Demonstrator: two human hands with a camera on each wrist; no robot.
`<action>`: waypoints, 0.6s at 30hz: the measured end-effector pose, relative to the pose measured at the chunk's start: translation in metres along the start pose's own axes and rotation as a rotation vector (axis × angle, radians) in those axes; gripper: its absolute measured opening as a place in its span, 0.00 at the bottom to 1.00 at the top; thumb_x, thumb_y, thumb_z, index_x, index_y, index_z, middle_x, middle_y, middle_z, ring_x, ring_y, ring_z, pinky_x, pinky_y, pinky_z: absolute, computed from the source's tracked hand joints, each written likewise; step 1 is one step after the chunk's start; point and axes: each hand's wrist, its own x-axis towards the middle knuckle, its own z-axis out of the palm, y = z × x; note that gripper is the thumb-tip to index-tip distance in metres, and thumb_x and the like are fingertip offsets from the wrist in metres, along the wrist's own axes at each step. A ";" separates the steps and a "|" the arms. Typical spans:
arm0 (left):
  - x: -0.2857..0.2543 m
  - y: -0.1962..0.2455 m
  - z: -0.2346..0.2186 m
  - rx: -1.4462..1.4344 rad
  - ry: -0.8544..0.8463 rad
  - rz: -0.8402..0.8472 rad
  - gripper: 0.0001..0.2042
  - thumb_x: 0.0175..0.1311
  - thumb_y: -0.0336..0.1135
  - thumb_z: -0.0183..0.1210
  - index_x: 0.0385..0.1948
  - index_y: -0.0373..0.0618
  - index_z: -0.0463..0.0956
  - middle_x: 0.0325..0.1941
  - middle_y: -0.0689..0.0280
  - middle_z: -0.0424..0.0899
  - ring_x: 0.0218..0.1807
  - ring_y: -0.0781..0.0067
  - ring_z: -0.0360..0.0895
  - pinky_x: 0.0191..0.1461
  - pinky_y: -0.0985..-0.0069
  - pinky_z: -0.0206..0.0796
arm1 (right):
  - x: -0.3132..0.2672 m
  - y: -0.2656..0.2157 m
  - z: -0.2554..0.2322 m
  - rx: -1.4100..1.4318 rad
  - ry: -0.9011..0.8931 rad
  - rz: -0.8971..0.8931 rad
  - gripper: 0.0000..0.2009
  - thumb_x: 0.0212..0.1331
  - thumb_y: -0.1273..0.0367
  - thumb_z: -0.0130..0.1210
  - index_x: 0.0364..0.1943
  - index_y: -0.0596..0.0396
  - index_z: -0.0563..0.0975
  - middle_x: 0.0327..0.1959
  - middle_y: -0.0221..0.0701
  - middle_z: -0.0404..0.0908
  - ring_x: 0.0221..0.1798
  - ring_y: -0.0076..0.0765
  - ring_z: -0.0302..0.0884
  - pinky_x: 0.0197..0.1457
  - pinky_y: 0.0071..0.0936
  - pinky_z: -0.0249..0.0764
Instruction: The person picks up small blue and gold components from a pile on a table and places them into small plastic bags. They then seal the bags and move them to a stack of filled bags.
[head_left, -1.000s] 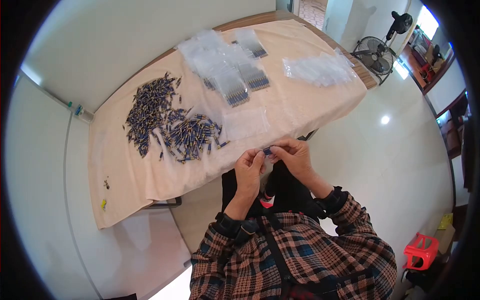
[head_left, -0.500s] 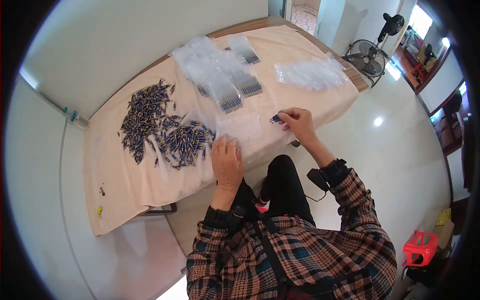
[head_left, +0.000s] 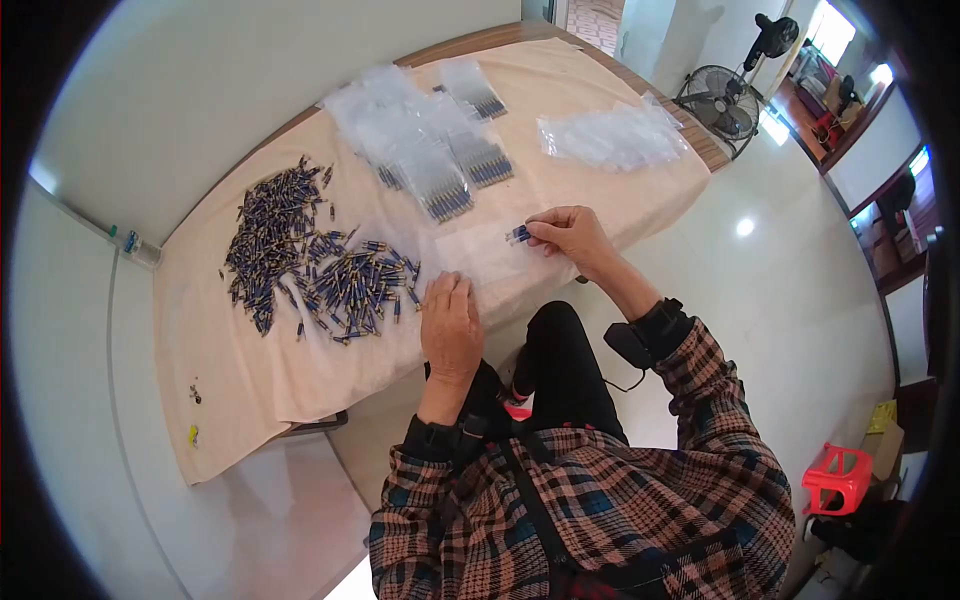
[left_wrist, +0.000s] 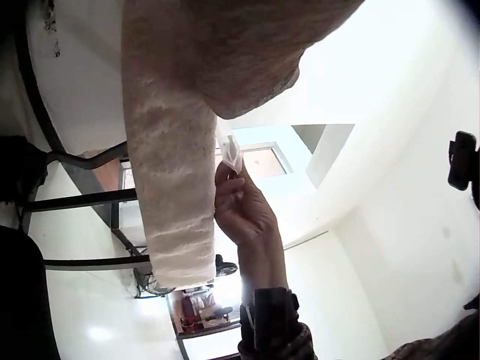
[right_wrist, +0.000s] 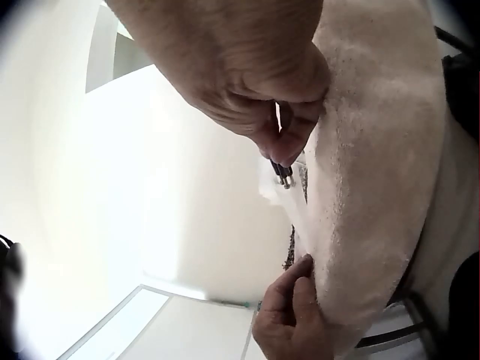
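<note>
My right hand pinches a few small blue cylindrical pieces between thumb and fingers. Their metal ends point out past the fingertips in the right wrist view. Below and beside them lies a clear plastic bag at the table's front edge. The fingers of my left hand extend forward and rest on the near side of this bag. In the left wrist view, part of a clear bag shows upright by the right hand. Left of the left hand is a pile of loose blue pieces.
A larger pile of the pieces spreads further left on the cloth-covered table. Filled clear bags overlap at the back; flat bags lie at the right. A fan and red stool stand on the floor.
Both hands were together over the table edge, handling the blue pieces. They parted; the left hand moved left onto the bag, while the right carried the pieces forward over the table, then slightly left.
</note>
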 end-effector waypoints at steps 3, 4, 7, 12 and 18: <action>0.001 -0.003 -0.002 -0.012 0.006 0.008 0.10 0.61 0.26 0.54 0.43 0.36 0.75 0.50 0.55 0.77 0.57 0.51 0.72 0.67 0.58 0.60 | 0.003 -0.002 0.003 0.035 -0.027 0.026 0.09 0.57 0.71 0.61 0.38 0.63 0.82 0.29 0.32 0.84 0.26 0.18 0.77 0.27 0.13 0.71; 0.001 -0.004 -0.003 -0.015 0.006 0.010 0.10 0.60 0.26 0.54 0.43 0.36 0.75 0.50 0.55 0.77 0.56 0.52 0.72 0.67 0.58 0.60 | 0.004 -0.002 0.003 0.022 -0.035 0.037 0.09 0.57 0.71 0.61 0.38 0.63 0.82 0.29 0.32 0.84 0.26 0.18 0.77 0.27 0.13 0.72; 0.002 -0.003 0.000 -0.033 0.007 0.019 0.10 0.60 0.26 0.54 0.42 0.36 0.75 0.49 0.55 0.77 0.56 0.52 0.73 0.67 0.58 0.60 | 0.005 0.000 0.004 -0.057 -0.043 0.027 0.09 0.56 0.72 0.61 0.38 0.64 0.82 0.27 0.32 0.84 0.24 0.18 0.77 0.27 0.13 0.72; 0.000 -0.003 -0.001 -0.069 0.026 0.031 0.09 0.60 0.25 0.55 0.41 0.36 0.76 0.48 0.55 0.78 0.55 0.53 0.74 0.66 0.58 0.61 | 0.007 0.007 0.012 -0.246 -0.029 -0.008 0.08 0.52 0.74 0.61 0.34 0.64 0.83 0.24 0.31 0.83 0.21 0.19 0.77 0.25 0.16 0.73; 0.001 -0.004 -0.003 -0.083 0.031 0.034 0.08 0.59 0.25 0.56 0.40 0.36 0.77 0.47 0.55 0.79 0.54 0.54 0.75 0.66 0.59 0.62 | 0.021 0.018 0.012 -0.397 -0.025 -0.081 0.07 0.52 0.73 0.62 0.33 0.64 0.83 0.22 0.27 0.82 0.22 0.17 0.75 0.27 0.16 0.72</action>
